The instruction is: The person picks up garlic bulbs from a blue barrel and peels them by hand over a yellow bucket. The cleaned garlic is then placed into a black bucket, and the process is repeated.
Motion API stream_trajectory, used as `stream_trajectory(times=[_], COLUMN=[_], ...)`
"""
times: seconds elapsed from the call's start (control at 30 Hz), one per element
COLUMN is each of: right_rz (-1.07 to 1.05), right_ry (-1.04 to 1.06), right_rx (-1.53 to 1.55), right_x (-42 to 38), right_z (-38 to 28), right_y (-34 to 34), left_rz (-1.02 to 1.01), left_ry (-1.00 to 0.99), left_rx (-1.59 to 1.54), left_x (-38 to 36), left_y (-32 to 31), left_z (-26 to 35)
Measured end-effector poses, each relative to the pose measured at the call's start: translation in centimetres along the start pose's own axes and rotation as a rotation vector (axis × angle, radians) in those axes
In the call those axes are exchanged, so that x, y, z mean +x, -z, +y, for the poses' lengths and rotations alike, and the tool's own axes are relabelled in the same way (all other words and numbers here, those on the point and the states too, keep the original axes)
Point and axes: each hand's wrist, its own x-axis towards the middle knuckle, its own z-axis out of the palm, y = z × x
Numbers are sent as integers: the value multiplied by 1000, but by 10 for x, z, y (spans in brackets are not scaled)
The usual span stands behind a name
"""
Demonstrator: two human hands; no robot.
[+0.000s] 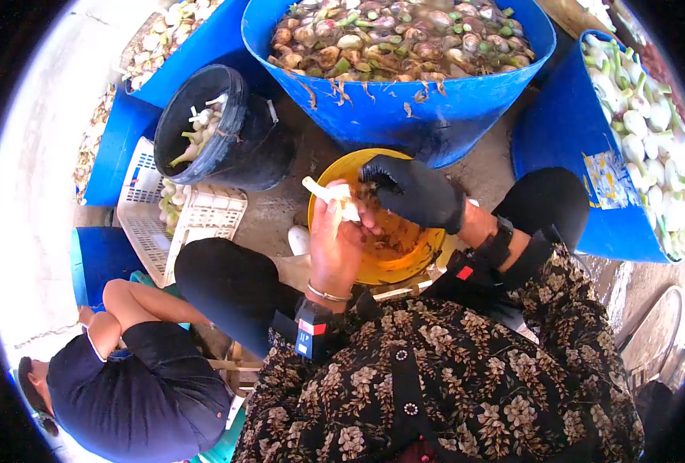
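Observation:
A white garlic bulb (345, 204) with a short stem is gripped in my bare left hand (336, 245), its stem pointing up and to the left. My right hand (418, 190), in a black glove, is beside the bulb with its fingers curled; whatever they may hold is hidden. Both hands are over a yellow tub (423, 245) with brown residue inside, standing between my knees.
Ahead is a large blue tub (404, 116) full of garlic in water. Another blue tub (558, 131) of peeled garlic leans at right. A black bucket (261, 154) and a white crate (211, 208) hold garlic at left. A person (138, 393) sits at lower left.

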Motion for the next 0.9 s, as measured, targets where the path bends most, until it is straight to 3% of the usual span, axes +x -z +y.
stream_trajectory(times=[0.13, 0.23, 0.4, 0.7, 0.83, 0.9], right_rz=[-221, -151, -140, -111, -91, -107], right_ry=[-190, -75, -66, -16, 34, -45], right_rx=[147, -115, -179, -201, -33, 33], right_x=[-4, -3, -6, -6, 1, -1], right_z=[-18, -15, -11, -10, 2, -7], right_y=[-1, -5, -16, -14, -14, -13], left_rz=[83, 119, 202, 248, 151, 86], left_ry=[-35, -90, -184, -36, -50, -63], left_rx=[153, 294, 320, 122, 41, 0], left_x=[-3, -1, 3, 2, 1, 2], left_y=[-5, -2, 5, -7, 1, 6], left_z=[1, -6, -17, -19, -14, -8])
